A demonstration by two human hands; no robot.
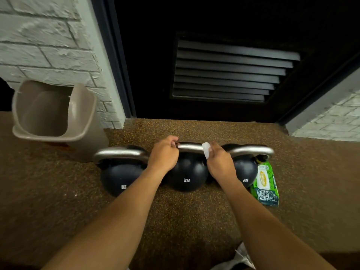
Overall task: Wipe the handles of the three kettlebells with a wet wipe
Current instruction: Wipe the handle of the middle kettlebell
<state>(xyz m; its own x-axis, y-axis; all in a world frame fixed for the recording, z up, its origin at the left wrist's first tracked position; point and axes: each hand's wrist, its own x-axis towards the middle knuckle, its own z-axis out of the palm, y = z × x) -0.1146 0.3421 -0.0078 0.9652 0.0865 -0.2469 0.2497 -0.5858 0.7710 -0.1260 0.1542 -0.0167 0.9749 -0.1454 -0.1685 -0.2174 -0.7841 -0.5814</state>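
Three black kettlebells with steel handles stand in a row on the speckled floor: the left kettlebell (120,178), the middle kettlebell (188,174) and the right kettlebell (245,171). My left hand (163,154) grips the left end of the middle kettlebell's handle (190,146). My right hand (219,162) holds a white wet wipe (206,150) wrapped against the right end of that same handle. The left handle (120,153) and right handle (251,150) are bare.
A green wet wipe pack (265,185) lies on the floor just right of the right kettlebell. A beige bin (52,115) stands at the left against a white brick wall. A dark louvred door (224,75) is straight behind the kettlebells.
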